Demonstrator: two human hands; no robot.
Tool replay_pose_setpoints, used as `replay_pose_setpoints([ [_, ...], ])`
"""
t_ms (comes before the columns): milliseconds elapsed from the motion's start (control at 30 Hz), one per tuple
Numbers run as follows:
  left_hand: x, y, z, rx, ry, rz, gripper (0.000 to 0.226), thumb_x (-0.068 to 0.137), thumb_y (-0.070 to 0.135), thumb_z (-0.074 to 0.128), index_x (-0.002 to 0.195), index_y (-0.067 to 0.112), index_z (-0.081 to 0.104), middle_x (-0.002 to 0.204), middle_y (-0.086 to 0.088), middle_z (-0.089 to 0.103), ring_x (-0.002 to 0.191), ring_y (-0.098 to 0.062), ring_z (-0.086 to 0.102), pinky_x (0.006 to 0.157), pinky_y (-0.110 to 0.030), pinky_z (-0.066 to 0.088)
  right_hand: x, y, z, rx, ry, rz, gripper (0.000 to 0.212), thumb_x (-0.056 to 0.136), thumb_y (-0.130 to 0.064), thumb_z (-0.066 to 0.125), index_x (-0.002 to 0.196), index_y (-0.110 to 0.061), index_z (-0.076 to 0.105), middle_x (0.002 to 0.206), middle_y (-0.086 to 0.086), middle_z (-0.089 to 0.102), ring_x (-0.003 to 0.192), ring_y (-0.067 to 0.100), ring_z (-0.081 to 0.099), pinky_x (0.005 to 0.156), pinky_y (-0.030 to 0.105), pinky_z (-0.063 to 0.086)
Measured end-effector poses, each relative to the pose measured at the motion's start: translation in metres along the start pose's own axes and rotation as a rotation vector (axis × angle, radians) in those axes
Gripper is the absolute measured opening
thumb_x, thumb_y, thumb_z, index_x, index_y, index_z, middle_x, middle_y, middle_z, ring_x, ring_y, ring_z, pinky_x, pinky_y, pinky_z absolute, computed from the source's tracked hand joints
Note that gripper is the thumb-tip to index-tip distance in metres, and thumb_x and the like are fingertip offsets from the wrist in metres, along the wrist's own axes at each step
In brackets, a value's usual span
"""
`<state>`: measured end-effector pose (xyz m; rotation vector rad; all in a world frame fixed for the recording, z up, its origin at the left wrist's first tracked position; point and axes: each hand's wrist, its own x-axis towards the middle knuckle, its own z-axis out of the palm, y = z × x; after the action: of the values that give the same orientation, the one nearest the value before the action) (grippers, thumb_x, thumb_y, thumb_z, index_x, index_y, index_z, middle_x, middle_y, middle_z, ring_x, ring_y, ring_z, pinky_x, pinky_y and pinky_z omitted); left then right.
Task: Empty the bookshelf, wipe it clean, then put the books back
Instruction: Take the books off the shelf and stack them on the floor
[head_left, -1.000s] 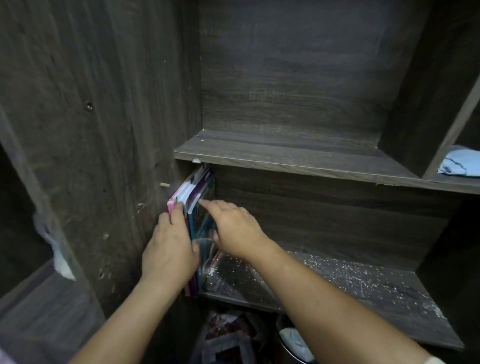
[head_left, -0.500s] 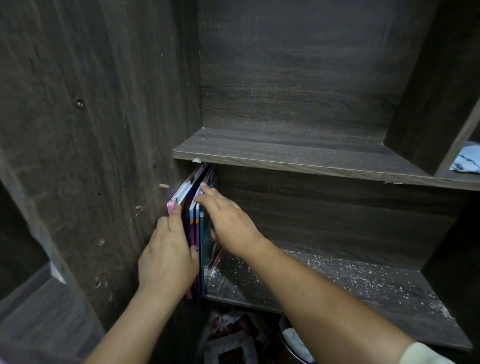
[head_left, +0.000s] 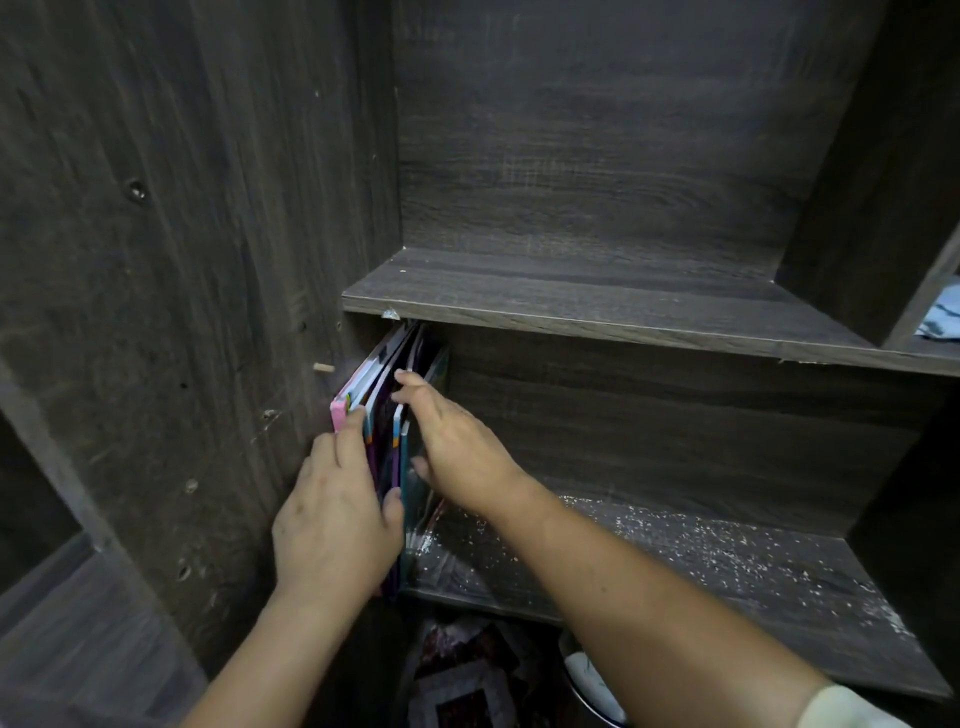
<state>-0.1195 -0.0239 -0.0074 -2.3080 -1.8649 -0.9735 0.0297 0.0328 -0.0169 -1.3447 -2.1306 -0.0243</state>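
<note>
Dark wood-grain bookshelf (head_left: 597, 156): thin colourful books (head_left: 387, 415) stand upright at the left end of the lower shelf (head_left: 675, 561). The left hand (head_left: 332, 525) lies flat on their spines, and the right hand (head_left: 457, 441) presses straight fingers (head_left: 410, 382) against their side, probably to stop them toppling.

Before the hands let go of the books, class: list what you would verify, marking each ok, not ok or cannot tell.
1. Books stand on edge at the left end: ok.
2. Left hand rests flat on the spines: ok.
3. Right hand presses the outermost cover with straight fingers: ok.
4. Lower shelf wiped clean: not ok, white specks cover it.
5. Books would stand unaided: cannot tell.
6. Blue cloth lies in the right compartment: ok.
</note>
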Motion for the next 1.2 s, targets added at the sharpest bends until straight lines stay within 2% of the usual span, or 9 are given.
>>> replay_pose_setpoints([
  [200, 0.0, 0.002, 0.002, -0.049, 0.051, -0.006, 0.06, 0.076, 0.036, 0.074, 0.13, 0.025, 0.049, 0.116, 0.007, 0.059, 0.112, -0.017, 0.053, 0.081, -0.035, 0.049, -0.006, 0.005, -0.005, -0.07, 0.025, 0.015, 0.102, 0.068, 0.005, 0.074, 0.151, -0.027, 0.024, 0.146, 0.009, 0.029, 0.129, 0.029, 0.04, 0.089, 0.04, 0.049],
  [400, 0.0, 0.0, 0.018, 0.105, 0.034, 0.01, 0.038, 0.068, 0.039, 0.079, 0.1, 0.02, 0.071, 0.09, 0.0, 0.069, 0.091, -0.026, 0.058, 0.071, -0.037, 0.049, -0.002, 0.018, -0.016, -0.285, 0.166, -0.084, 0.072, 0.048, -0.007, 0.089, 0.113, -0.008, 0.059, 0.128, 0.018, 0.054, 0.124, 0.038, 0.046, 0.099, 0.051, 0.044],
  [500, 0.001, 0.006, 0.025, 0.118, -0.072, 0.009, 0.04, 0.074, 0.047, 0.073, 0.106, 0.023, 0.069, 0.098, 0.0, 0.067, 0.094, -0.025, 0.058, 0.076, -0.037, 0.048, 0.005, 0.026, -0.028, -0.413, 0.098, -0.234, 0.051, 0.052, -0.003, 0.086, 0.096, -0.007, 0.062, 0.083, 0.011, 0.066, 0.086, 0.031, 0.067, 0.094, 0.047, 0.049],
  [600, 0.0, 0.008, 0.032, -0.055, -0.189, -0.062, 0.043, 0.078, 0.045, 0.071, 0.115, 0.023, 0.063, 0.109, 0.0, 0.066, 0.102, -0.023, 0.062, 0.082, -0.034, 0.051, 0.001, 0.031, -0.043, -0.476, 0.135, -0.275, 0.046, 0.051, -0.006, 0.088, 0.09, -0.01, 0.062, 0.064, 0.005, 0.06, 0.06, 0.025, 0.064, 0.087, 0.045, 0.054],
  [733, -0.008, 0.013, 0.037, -0.18, -0.222, -0.098, 0.044, 0.077, 0.038, 0.075, 0.115, 0.022, 0.062, 0.106, -0.006, 0.068, 0.098, -0.027, 0.064, 0.081, -0.032, 0.051, -0.022, 0.025, -0.07, -0.473, 0.219, -0.2, 0.041, 0.055, -0.009, 0.087, 0.086, -0.011, 0.059, 0.063, 0.002, 0.056, 0.059, 0.025, 0.062, 0.086, 0.042, 0.055],
  [867, -0.017, 0.022, 0.04, -0.259, -0.16, -0.05, 0.041, 0.075, 0.028, 0.08, 0.111, 0.019, 0.064, 0.098, -0.009, 0.07, 0.093, -0.03, 0.065, 0.076, -0.031, 0.05, -0.057, 0.011, -0.117, -0.361, 0.154, 0.003, 0.039, 0.069, -0.023, 0.082, 0.095, -0.011, 0.055, 0.082, 0.005, 0.063, 0.077, 0.03, 0.062, 0.058, 0.034, 0.044],
  [967, -0.019, 0.034, 0.036, -0.257, -0.126, 0.013, 0.031, 0.08, 0.025, 0.076, 0.109, 0.024, 0.068, 0.09, -0.009, 0.071, 0.089, -0.031, 0.066, 0.071, -0.032, 0.049, -0.087, 0.006, -0.147, -0.282, 0.146, 0.181, 0.045, 0.075, -0.032, 0.079, 0.105, -0.013, 0.053, 0.096, 0.004, 0.066, 0.089, 0.031, 0.062, 0.065, 0.036, 0.044],
  [1067, -0.02, 0.05, 0.032, -0.176, -0.125, 0.164, 0.022, 0.084, 0.025, 0.072, 0.106, 0.024, 0.069, 0.087, -0.008, 0.071, 0.087, -0.033, 0.065, 0.072, -0.036, 0.049, -0.115, 0.003, -0.169, -0.228, 0.165, 0.327, 0.049, 0.072, -0.034, 0.081, 0.103, -0.018, 0.047, 0.092, -0.001, 0.062, 0.082, 0.025, 0.059, 0.066, 0.035, 0.043],
  [1200, -0.022, 0.085, 0.026, -0.059, -0.159, 0.342, 0.02, 0.087, 0.031, 0.065, 0.104, 0.02, 0.065, 0.088, -0.011, 0.07, 0.086, -0.035, 0.065, 0.071, -0.038, 0.051, -0.154, 0.003, -0.187, -0.599, 0.296, 0.272, 0.048, 0.065, -0.024, 0.081, 0.103, -0.019, 0.053, 0.095, -0.001, 0.06, 0.083, 0.023, 0.056, 0.071, 0.035, 0.041],
])
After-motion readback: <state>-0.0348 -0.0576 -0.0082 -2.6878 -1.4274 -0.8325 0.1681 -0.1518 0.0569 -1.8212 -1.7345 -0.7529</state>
